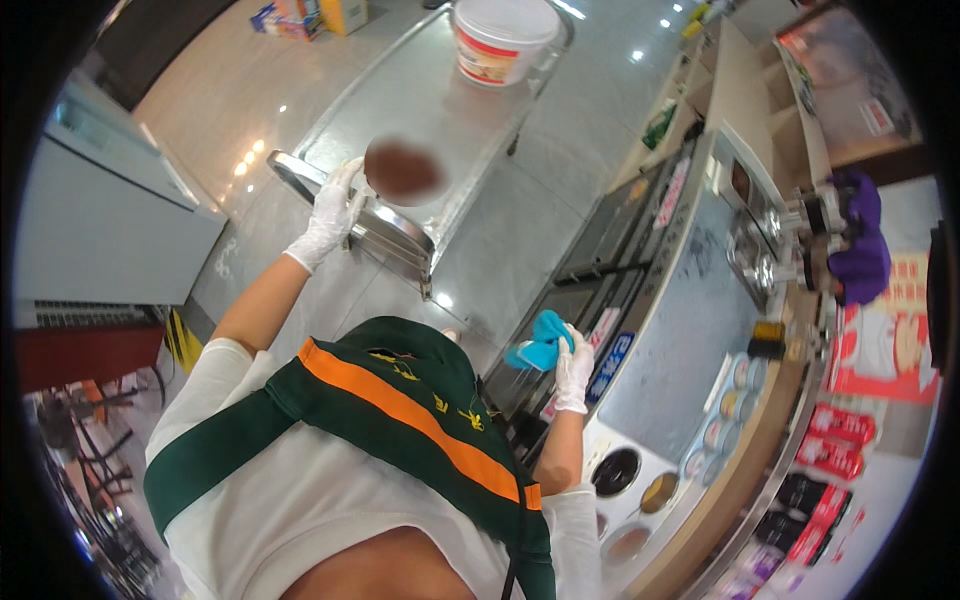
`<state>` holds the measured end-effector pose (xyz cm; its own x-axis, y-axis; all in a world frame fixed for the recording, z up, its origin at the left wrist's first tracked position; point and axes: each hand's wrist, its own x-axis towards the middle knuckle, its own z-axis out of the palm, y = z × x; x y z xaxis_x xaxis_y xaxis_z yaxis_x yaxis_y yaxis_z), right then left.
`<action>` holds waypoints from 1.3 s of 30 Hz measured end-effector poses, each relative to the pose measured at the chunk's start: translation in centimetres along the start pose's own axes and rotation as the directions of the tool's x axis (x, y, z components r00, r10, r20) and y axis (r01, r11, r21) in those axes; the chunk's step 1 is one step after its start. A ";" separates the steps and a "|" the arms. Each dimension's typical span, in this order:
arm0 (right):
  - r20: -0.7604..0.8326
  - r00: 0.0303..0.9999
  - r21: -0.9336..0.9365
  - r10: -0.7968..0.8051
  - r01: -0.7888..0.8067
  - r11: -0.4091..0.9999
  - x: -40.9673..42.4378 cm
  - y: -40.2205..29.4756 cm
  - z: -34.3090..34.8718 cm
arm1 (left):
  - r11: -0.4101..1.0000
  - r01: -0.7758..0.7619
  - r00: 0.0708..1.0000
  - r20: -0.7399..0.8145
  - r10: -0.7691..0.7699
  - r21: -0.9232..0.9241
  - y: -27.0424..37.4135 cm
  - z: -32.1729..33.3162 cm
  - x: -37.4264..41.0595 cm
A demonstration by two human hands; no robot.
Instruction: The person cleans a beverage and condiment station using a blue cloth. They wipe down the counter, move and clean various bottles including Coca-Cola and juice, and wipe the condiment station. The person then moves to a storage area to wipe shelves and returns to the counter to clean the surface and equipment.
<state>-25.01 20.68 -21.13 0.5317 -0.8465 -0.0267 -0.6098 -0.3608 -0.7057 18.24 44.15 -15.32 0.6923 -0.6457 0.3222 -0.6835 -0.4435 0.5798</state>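
My left hand (pixel 330 215), in a thin white glove, is at the curved metal handle (pixel 397 226) of a stainless steel cart, its fingers over the bar. The cart's flat top (pixel 405 97) stretches away from me; a blurred brown patch (pixel 405 172) shows just beyond the handle. A blue cloth (pixel 546 343) hangs bunched in my right hand (pixel 575 369), also gloved in white. That hand is in front of the counter's dark front, apart from the cart. A white lidded bucket (pixel 499 45) with a red and yellow label stands at the cart's far end.
To the right runs a metal-topped counter (pixel 667 330) with round wells (pixel 616 472), several cans (pixel 731 405) and purple cloths (pixel 859 240) over dispensers. A pale cabinet (pixel 105 225) stands left. Cartons (pixel 300 19) sit on the tiled floor (pixel 480 292) beyond the cart.
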 end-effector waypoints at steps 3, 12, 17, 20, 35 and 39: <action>0.212 0.973 0.182 0.091 -0.131 0.975 9.1 -8.2 -0.2 | 0.963 -0.042 0.999 -0.023 0.049 0.267 -3.5 2.3 2.5; -0.338 0.890 0.273 -0.305 0.403 0.874 37.6 -33.0 1.6 | 0.963 -0.081 0.989 0.141 0.046 0.256 -5.4 2.9 5.1; -0.408 0.650 -0.279 -0.641 0.580 0.765 48.7 -37.6 11.7 | 0.976 -0.115 0.985 0.150 0.088 0.183 -6.7 2.3 7.6; -0.011 0.793 0.068 -0.609 0.608 0.791 46.5 -37.6 20.0 | 0.985 -0.075 0.978 0.202 0.042 0.158 -7.1 1.7 9.2; 0.700 0.581 0.077 -0.415 0.517 0.853 38.5 -30.6 39.6 | 0.991 -0.110 0.989 -0.095 0.117 0.077 -14.4 4.8 17.1; 0.797 0.603 0.242 -0.008 -0.308 0.920 44.0 -34.3 40.7 | 0.956 0.234 0.943 -0.196 -0.267 -0.177 -13.7 5.6 18.4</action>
<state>43.23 11.70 -26.95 0.7944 -0.1957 -0.5750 -0.5823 0.0239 -0.8126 39.10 34.85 -21.54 0.8811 -0.3687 0.2961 -0.4507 -0.4647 0.7622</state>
